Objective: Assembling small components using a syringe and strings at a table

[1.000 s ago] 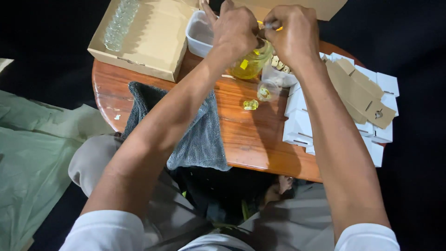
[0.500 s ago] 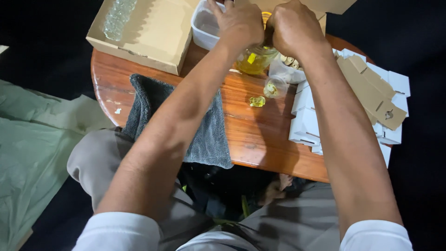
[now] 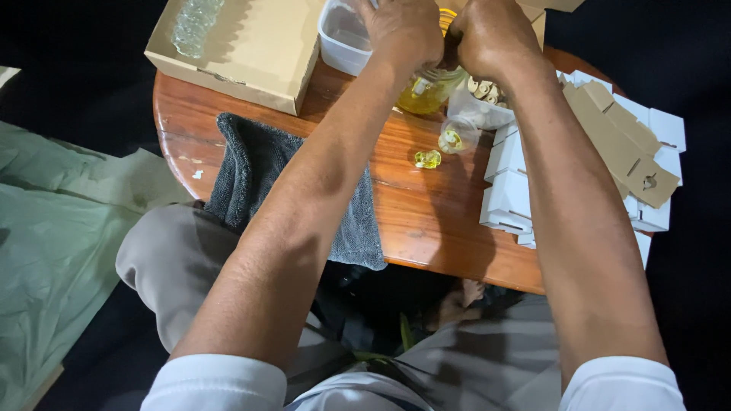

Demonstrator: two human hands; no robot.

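Yellow liquid sits in a clear jar (image 3: 426, 93) at the far edge of the round wooden desk (image 3: 426, 213), and both hands are bunched over its mouth. Left hand (image 3: 403, 30) is closed round the jar's top, grip wrapped on the glass; right hand (image 3: 491, 34) is closed tight just beside it, touching, but what its fingers pinch is hidden, so can't tell. Judgement for the step: keep the jar planted on the desk, left hand steady, and let the right do the fine work right over the opening so drips fall back in, not on the wood. Two small clear vials with yellow content lie near the desk's middle: one (image 3: 428, 158) alone, one (image 3: 454, 139) just beside the clear bag. That bag (image 3: 480, 103) holds pale cork-like stoppers, touching the jar's right side. White plastic tub (image 3: 343, 38) sits left of the jar at the far edge. Open brown carton (image 3: 251, 53) at the far-left corner, with a row of clear glass pieces (image 3: 194, 21) inside. Stack of flat white boxes (image 3: 512, 194) along the right edge, flat brown die-cut sleeves (image 3: 620, 144) on top, overhanging. Grey towel (image 3: 251, 171) drapes over the near-left edge. No readable labels visible.
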